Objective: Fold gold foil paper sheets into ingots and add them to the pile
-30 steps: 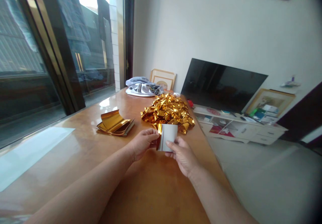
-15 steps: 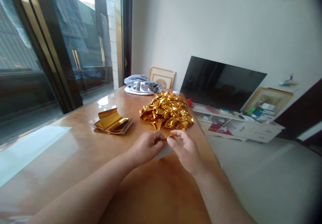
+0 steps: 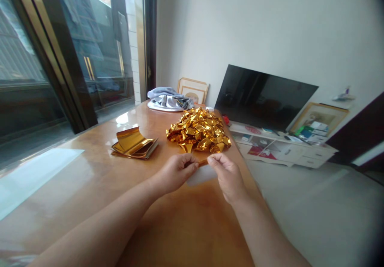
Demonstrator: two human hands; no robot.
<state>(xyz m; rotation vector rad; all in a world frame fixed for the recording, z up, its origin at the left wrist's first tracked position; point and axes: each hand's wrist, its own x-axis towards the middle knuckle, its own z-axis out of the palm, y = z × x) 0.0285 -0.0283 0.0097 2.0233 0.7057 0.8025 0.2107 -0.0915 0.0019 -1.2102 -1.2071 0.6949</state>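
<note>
Head view: left hand and right hand meet over wooden surface, fingertips of both pinched on small foil sheet, gold edge up between thumbs, white underside hanging below, just above surface. Both grips clenched on sheet. Just beyond hands: pile of crumpled gold foil pieces. Further left: stack of flat gold sheets. Far end: folded grey cloth.

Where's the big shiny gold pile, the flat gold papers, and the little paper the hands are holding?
folded gold foil pile (image 3: pixel 198 135), head view, middle of heap.
stack of gold foil sheets (image 3: pixel 134 144), head view, top sheet.
foil sheet (image 3: pixel 203 174), head view, white underside between the hands.
</note>
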